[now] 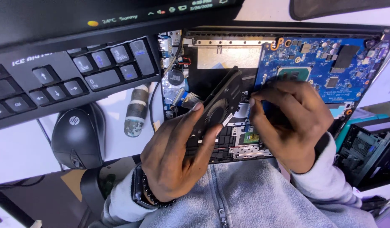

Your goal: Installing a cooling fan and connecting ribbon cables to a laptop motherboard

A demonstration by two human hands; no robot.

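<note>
An opened laptop base [228, 55] lies in front of me, its blue circuit board [321, 63] exposed on the right. My left hand [174, 156] holds a black cooling fan [222, 103], tilted up on its edge above the laptop's lower middle. My right hand [288, 122] is curled with its fingertips at the fan's right edge, pinching near a small connector; what it grips is hidden by the fingers. A round coin cell [176, 77] and a flat blue-white cable [184, 98] sit left of the fan.
A black keyboard [68, 76] and a monitor's lower edge [119, 17] lie at the upper left. A black mouse [78, 135] rests below the keyboard, with a taped cylinder [136, 110] beside it. A dark device with a teal frame [364, 147] stands at the right.
</note>
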